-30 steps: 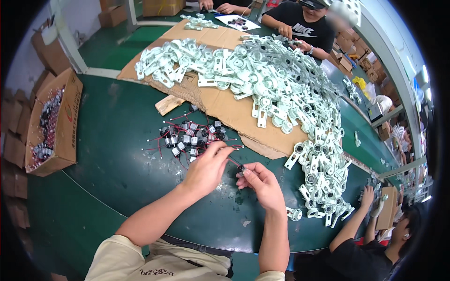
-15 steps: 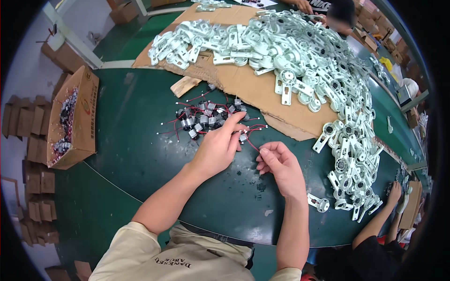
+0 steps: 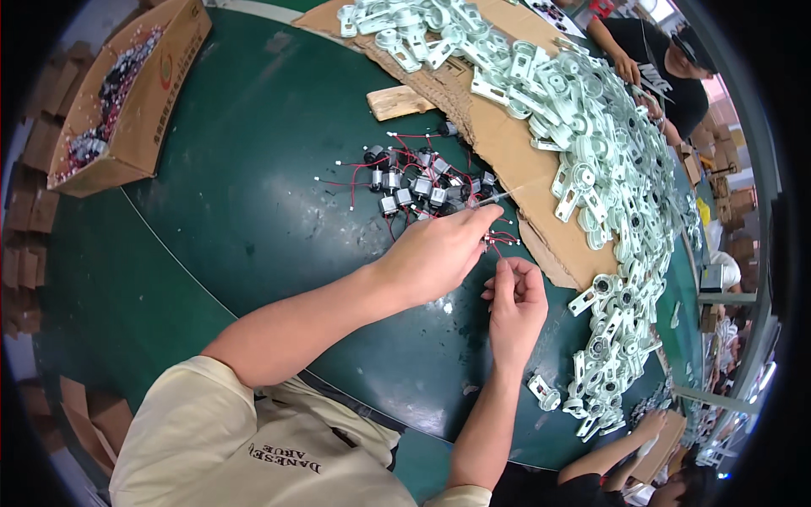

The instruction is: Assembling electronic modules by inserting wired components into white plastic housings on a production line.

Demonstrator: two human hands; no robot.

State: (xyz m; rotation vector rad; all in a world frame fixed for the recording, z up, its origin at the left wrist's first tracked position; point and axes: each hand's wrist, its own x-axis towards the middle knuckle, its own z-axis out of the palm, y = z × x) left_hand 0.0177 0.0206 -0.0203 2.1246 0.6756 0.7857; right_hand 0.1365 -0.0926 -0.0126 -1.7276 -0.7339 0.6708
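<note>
My left hand (image 3: pixel 443 253) reaches over the near right side of a loose pile of small grey motors (image 3: pixel 422 186) with red wires and white plugs. Its fingers are closed, and the back of the hand hides what they hold. A thin grey rod (image 3: pixel 492 200) shows just beyond the fingertips; whether it is held I cannot tell. Close by on the right, my right hand (image 3: pixel 517 300) pinches a red wire (image 3: pixel 497 251) between thumb and forefinger. Several white plugs lie just above that wire.
Pale green plastic parts (image 3: pixel 583 127) are heaped on cardboard (image 3: pixel 507 156) and along the right. A wood block (image 3: pixel 399 103) lies beyond the motors. At left stands a carton (image 3: pixel 173 93) of more motors. One person (image 3: pixel 650 72) works at far right, another (image 3: pixel 608 460) at near right.
The whole view has swung, so the table contents sit differently in it. My left hand's fingers have drawn in over the motors' edge. My right hand keeps its pinch on the red wire.
</note>
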